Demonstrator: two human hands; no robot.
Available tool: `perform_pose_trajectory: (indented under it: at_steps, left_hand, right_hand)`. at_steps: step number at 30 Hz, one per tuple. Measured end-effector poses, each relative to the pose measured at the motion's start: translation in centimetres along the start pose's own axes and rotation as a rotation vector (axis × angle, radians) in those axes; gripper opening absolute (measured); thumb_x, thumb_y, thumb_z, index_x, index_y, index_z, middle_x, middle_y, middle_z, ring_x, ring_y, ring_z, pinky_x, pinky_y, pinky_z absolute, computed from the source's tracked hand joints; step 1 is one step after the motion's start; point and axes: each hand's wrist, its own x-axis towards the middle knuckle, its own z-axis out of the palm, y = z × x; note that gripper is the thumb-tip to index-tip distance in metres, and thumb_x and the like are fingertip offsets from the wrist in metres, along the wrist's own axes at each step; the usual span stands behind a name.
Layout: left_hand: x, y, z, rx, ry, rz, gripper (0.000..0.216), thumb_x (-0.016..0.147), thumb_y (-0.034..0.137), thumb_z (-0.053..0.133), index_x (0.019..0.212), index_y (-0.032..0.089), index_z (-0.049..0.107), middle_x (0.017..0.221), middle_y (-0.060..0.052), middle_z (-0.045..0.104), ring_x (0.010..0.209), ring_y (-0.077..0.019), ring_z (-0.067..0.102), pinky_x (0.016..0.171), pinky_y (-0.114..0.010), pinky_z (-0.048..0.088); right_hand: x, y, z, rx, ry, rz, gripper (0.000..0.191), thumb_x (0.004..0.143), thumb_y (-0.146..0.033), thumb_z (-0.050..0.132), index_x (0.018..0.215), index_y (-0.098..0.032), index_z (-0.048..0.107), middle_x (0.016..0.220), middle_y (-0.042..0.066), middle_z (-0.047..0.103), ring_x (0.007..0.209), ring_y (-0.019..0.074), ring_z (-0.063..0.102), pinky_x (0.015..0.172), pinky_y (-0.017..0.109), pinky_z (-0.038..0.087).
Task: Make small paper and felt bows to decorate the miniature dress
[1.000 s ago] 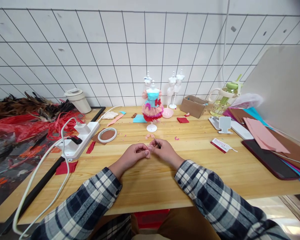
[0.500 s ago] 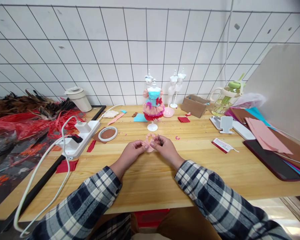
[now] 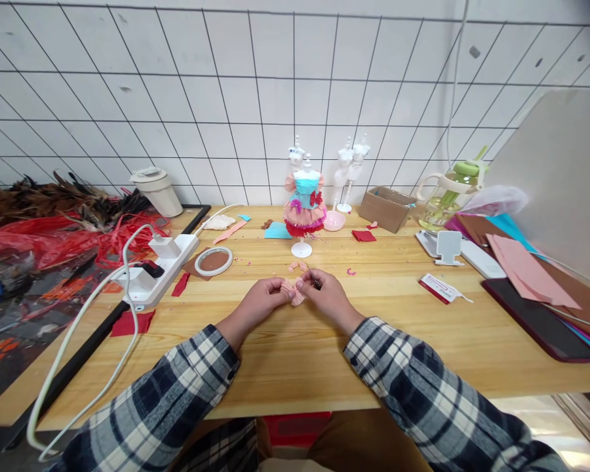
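A small gathered piece of pink crepe paper (image 3: 297,299) is pinched between both hands near the table's middle. My left hand (image 3: 263,301) closes thumb and fingertips on its left side. On the right, my right hand (image 3: 330,298) grips the same paper and also keeps a thin dark tool (image 3: 316,282) in its fingers; its kind is too small to make out. Pink paper bits (image 3: 296,266) show just beyond the fingertips. Further back stands a miniature dress form (image 3: 305,203) in a blue bodice with tiered pink and red ruffles and a red bow.
White bare dress forms (image 3: 344,167), a pink bowl (image 3: 334,221) and a cardboard box (image 3: 387,208) stand at the back. To the left are a tape roll (image 3: 214,261) and a power strip (image 3: 164,275) with cables. A phone (image 3: 538,321) and coloured paper (image 3: 528,269) lie right.
The pink paper has shifted slightly in my fingers and shows more spread folds. Both hands keep hold of it. The view has moved a little, so the scene sits slightly differently.
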Motion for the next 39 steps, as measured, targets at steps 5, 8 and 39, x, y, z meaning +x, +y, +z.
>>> perform_pose_trajectory:
  at_steps: [5,8,39]
  left_hand:
    - [-0.1,0.2,0.0,0.064,-0.018,-0.012,0.028,0.070,0.041,0.071,0.075,0.013,0.066,0.073,-0.002,0.066,0.069,-0.0176,0.058,0.067,-0.028,0.042]
    - [-0.2,0.3,0.0,0.046,-0.014,-0.019,0.026,0.068,0.039,0.072,0.073,0.014,0.066,0.073,-0.002,0.066,0.069,-0.0178,0.058,0.067,-0.027,0.042]
    - [-0.1,0.4,-0.3,-0.748,0.248,-0.159,0.013,0.073,0.018,0.074,0.080,0.013,0.065,0.075,-0.002,0.066,0.066,-0.0091,0.064,0.059,-0.018,0.052]
  right_hand:
    - [-0.1,-0.3,-0.3,-0.090,0.017,-0.010,0.023,0.075,-0.034,0.062,0.089,-0.016,0.062,0.079,-0.001,0.059,0.059,0.0098,0.044,0.059,0.025,0.037]
    - [0.0,-0.1,-0.5,-0.091,0.003,-0.002,0.027,0.076,-0.036,0.063,0.095,-0.017,0.062,0.083,0.000,0.059,0.062,0.0104,0.047,0.061,0.025,0.040]
    - [-1.6,-0.3,0.9,-0.063,-0.448,0.074,0.024,0.097,-0.046,0.038,0.094,-0.023,0.042,0.084,0.002,0.073,0.045,0.0081,0.057,0.041,0.018,0.040]
